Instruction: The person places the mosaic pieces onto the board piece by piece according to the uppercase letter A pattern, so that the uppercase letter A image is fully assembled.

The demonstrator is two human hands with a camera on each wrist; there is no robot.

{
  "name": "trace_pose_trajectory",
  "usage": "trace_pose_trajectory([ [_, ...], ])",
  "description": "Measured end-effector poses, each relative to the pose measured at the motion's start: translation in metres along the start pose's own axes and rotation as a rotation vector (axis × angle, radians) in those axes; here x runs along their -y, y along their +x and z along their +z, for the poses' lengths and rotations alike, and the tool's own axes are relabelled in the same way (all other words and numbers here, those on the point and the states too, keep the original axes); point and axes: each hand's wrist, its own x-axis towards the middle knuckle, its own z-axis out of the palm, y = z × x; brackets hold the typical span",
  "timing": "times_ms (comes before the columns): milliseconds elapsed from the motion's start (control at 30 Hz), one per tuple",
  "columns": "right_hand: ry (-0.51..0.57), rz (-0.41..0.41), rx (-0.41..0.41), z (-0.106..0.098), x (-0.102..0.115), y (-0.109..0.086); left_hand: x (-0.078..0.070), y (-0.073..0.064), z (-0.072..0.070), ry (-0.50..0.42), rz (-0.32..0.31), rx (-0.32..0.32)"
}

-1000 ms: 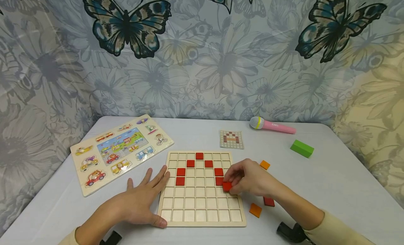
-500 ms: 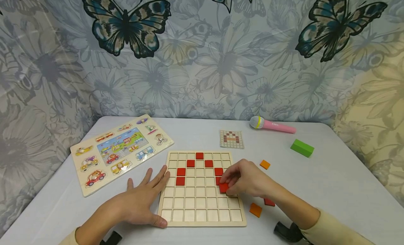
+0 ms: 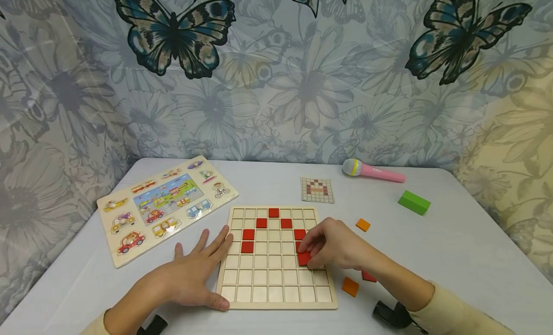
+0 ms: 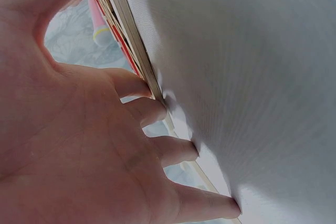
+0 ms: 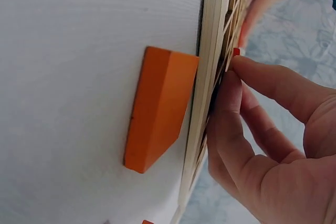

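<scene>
A wooden grid board (image 3: 276,296) lies on the table with several red square tiles set in an arch. My right hand (image 3: 334,246) pinches a red tile (image 3: 304,258) over a cell on the board's right side, just below the arch's right leg. In the right wrist view the fingertips (image 5: 233,85) press on the board's edge (image 5: 210,77). My left hand (image 3: 196,272) lies flat with straight fingers against the board's left edge. The left wrist view shows those fingers (image 4: 152,111) touching the board's rim (image 4: 134,40).
A pattern card (image 3: 317,190) lies behind the board. Loose orange tiles (image 3: 363,224) (image 3: 350,286) and a red tile (image 3: 368,276) lie right of the board. A pink toy microphone (image 3: 373,172), a green block (image 3: 414,202) and a vehicle puzzle board (image 3: 166,208) sit farther off.
My right hand has carried the red tile slightly left and down toward the board's cell. The left hand has stayed in place.
</scene>
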Motion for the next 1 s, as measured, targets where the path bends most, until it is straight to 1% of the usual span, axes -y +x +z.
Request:
trace_pose_trajectory([
  [500,-0.075,-0.029,0.006,0.0002,0.0051,0.0022,-0.0007,-0.0007,-0.0007,-0.006,-0.004,-0.001],
  [1000,-0.107,-0.065,0.001,0.0036,0.0035,0.0033,-0.0002,0.0008,-0.0001,-0.004,-0.013,0.003],
])
